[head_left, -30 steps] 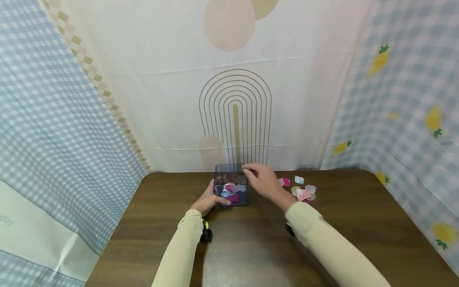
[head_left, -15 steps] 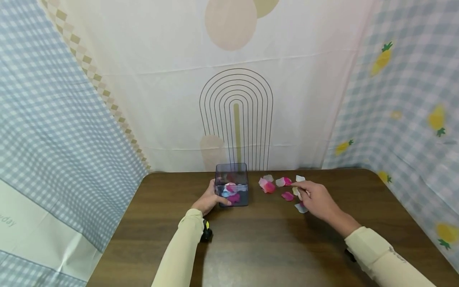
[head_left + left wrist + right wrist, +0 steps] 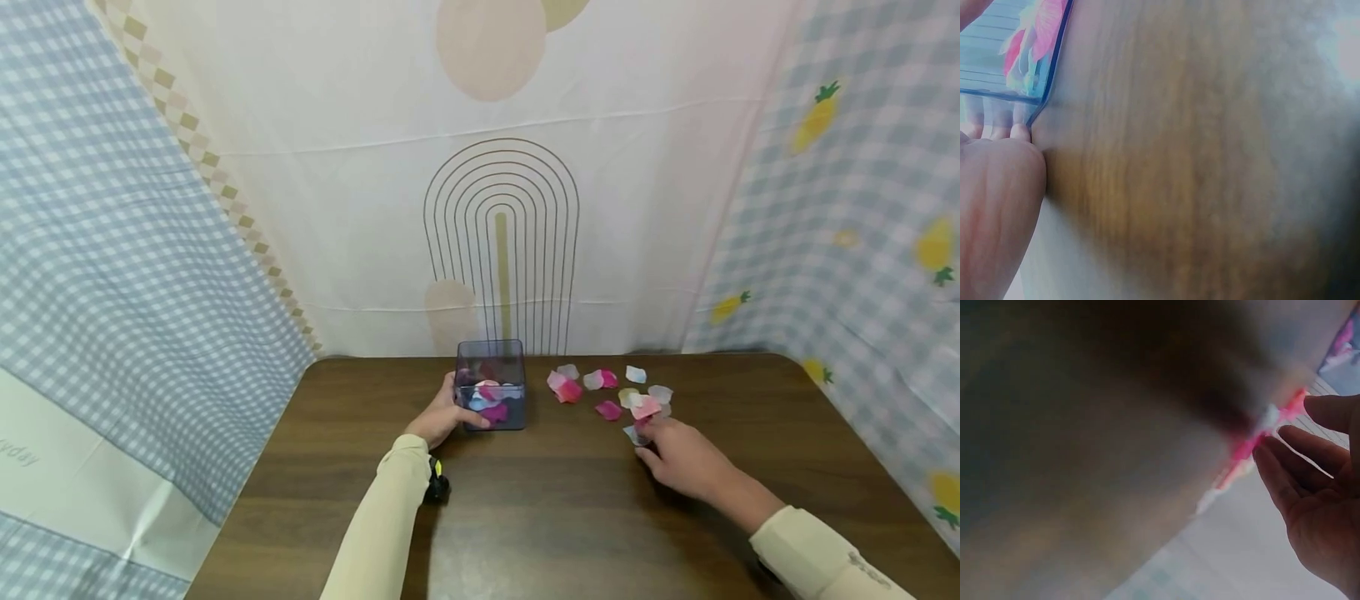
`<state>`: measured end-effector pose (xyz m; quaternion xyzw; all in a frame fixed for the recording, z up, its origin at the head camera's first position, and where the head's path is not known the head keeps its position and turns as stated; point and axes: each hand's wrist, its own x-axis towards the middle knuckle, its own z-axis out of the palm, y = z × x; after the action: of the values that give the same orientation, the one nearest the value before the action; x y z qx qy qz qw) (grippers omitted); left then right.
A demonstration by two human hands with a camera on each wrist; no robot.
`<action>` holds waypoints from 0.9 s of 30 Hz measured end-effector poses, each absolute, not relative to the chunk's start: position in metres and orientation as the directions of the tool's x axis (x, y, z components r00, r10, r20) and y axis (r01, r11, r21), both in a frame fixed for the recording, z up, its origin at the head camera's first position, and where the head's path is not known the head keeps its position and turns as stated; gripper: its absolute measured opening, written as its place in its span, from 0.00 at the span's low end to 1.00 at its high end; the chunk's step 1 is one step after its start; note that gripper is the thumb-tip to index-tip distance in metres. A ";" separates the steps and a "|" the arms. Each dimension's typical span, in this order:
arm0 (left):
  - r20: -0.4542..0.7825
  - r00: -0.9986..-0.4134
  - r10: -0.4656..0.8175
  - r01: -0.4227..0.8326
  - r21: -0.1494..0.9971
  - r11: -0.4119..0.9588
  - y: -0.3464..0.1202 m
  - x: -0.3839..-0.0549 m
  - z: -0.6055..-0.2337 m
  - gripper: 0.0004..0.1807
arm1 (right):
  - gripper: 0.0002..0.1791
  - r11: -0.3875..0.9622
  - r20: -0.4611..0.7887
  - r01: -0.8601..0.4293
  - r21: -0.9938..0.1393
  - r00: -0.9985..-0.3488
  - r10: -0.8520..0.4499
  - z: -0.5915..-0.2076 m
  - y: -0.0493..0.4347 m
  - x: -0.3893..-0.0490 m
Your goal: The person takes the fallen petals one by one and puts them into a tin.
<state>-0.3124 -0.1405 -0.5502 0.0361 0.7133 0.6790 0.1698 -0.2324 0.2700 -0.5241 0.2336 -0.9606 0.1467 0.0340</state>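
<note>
Gripping the see-through box [image 3: 516,412] with the left hand [image 3: 438,419]. Holding the right hand [image 3: 684,457], thumb and fingers parted, at the loose petals [image 3: 646,406] right of the box, apparently pinching none. Seemingly partway through, with boxed petals [image 3: 493,412] already inside, loose ones left to gather.

Box [image 3: 1000,95] cut off top-L in L wrist cam, petals [image 3: 1246,449] blurry in R wrist cam.

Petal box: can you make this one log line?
left hand: grips clear box | right hand: at loose petals on table | inside box: more petals
</note>
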 end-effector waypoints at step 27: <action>-0.198 -0.941 0.276 -0.186 0.980 0.068 -0.140 -0.312 -0.547 0.61 | 0.06 0.852 0.266 -0.523 -0.005 -0.822 -0.503 -0.534 0.262 -0.275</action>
<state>-0.3116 -0.1399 -0.5466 0.0315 0.7110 0.6818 0.1695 -0.2753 0.2620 -0.5341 0.2690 -0.9538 0.0390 0.1282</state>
